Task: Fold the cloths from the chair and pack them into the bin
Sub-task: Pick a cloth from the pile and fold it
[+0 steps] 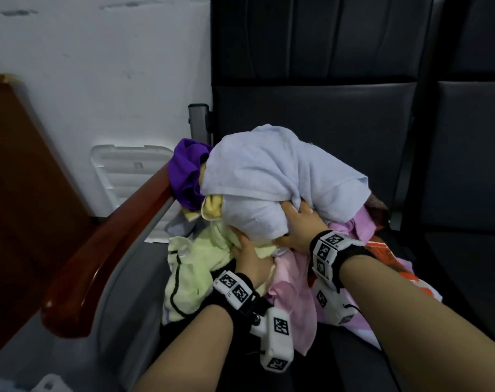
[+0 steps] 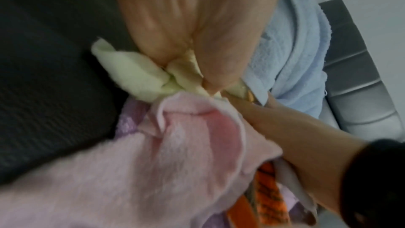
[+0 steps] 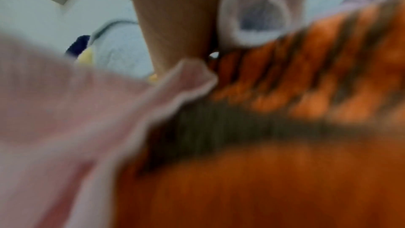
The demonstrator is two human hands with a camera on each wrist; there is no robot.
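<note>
A heap of cloths lies on the grey chair seat [image 1: 133, 306]. A light blue towel [image 1: 283, 176] sits on top. Purple [image 1: 184, 176] and yellow [image 1: 212, 207] cloths lie at its left. A light green cloth [image 1: 189, 264], a pink cloth [image 1: 286, 284] and an orange patterned cloth [image 1: 382, 250] lie below it. My right hand [image 1: 300, 224] grips the blue towel's lower fold. My left hand [image 1: 249, 253] reaches under the towel. In the left wrist view its fingers [image 2: 175, 32] pinch bunched green cloth [image 2: 131, 74] beside the pink cloth [image 2: 175, 145]. The right wrist view is blurred, showing pink [image 3: 54, 110] and orange [image 3: 263, 179] cloth.
A red-brown wooden armrest [image 1: 108, 250] borders the seat on the left. A white ribbed plastic piece [image 1: 127, 171] leans on the white wall behind it. Brown wooden furniture [image 1: 14, 193] stands far left. Another dark seat [image 1: 466, 165] adjoins on the right. A white plastic corner [image 1: 45, 386] shows at bottom left.
</note>
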